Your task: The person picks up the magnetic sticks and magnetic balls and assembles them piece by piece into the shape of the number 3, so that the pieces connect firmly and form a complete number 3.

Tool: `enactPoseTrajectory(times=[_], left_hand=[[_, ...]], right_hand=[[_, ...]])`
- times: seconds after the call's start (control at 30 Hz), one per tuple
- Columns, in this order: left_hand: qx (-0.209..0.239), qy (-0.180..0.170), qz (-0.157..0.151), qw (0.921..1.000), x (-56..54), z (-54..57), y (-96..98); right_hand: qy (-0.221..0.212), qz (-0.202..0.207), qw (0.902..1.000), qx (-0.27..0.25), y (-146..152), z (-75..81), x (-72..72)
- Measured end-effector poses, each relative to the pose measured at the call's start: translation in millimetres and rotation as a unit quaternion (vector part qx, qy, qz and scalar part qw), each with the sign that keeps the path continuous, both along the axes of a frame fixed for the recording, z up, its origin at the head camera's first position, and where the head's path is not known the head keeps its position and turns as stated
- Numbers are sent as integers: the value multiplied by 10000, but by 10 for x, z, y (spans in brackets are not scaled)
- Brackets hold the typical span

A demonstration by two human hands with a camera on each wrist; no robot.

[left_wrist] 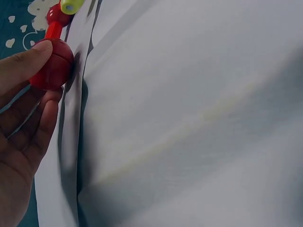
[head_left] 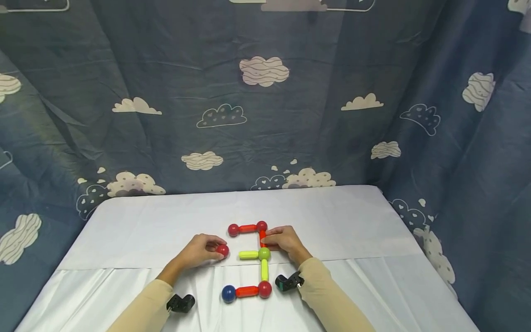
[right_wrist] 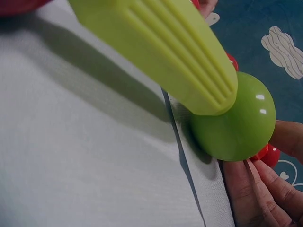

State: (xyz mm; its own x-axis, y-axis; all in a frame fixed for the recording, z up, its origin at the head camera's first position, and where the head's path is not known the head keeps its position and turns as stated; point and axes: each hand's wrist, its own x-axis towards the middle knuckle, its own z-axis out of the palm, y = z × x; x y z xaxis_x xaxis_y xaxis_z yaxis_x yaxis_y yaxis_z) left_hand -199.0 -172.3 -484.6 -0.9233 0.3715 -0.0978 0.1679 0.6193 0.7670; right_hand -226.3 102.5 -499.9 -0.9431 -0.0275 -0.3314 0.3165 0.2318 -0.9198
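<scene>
My left hand [head_left: 200, 251] holds a loose red ball [head_left: 222, 250] between thumb and fingers, close to the free end of a yellow-green rod [head_left: 248, 254]. In the left wrist view, the thumb presses on that red ball [left_wrist: 56, 68]. The rod sticks out from a green ball [head_left: 264, 253]. With its thumb and fingers, my right hand [head_left: 289, 242] grips the upright red rod [head_left: 262, 237] above the green ball, which looms large in the right wrist view. A second yellow-green rod [head_left: 264, 269] runs from the green ball to a lower red ball [head_left: 264, 289].
At the far end, a red ball [head_left: 262, 226], a red rod [head_left: 248, 228] and another red ball [head_left: 233, 229] form an arm. Nearer, a red rod [head_left: 246, 291] ends in a blue ball [head_left: 228, 293]. A white cloth [head_left: 332, 221] covers the table; a cloud-patterned curtain [head_left: 290, 129] hangs behind.
</scene>
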Motion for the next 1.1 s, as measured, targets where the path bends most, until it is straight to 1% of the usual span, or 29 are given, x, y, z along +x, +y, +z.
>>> enactPoseTrajectory(times=[0.07, 0.2, 0.37, 0.53, 0.8, 1.1], left_hand=[[37, -18, -5, 10000, 3, -11, 24], [156, -4, -110, 9998, 19, -10, 70], [333, -32, -288, 9990, 56, -23, 121], [433, 37, -392, 9983, 66, -38, 156], [392, 20, -503, 9980, 39, -42, 199], [258, 43, -452, 9986, 40, -35, 217]], right_hand=[[21, 7, 10000, -47, 1, -7, -15], [17, -4, 9999, -158, -1, -12, -38], [-68, -22, 9999, -94, 0, -15, -38], [-45, -17, 9999, -130, 6, -28, -32], [-25, 56, 9998, -178, 0, -8, -12], [-41, 24, 9998, -218, 3, -9, -13]])
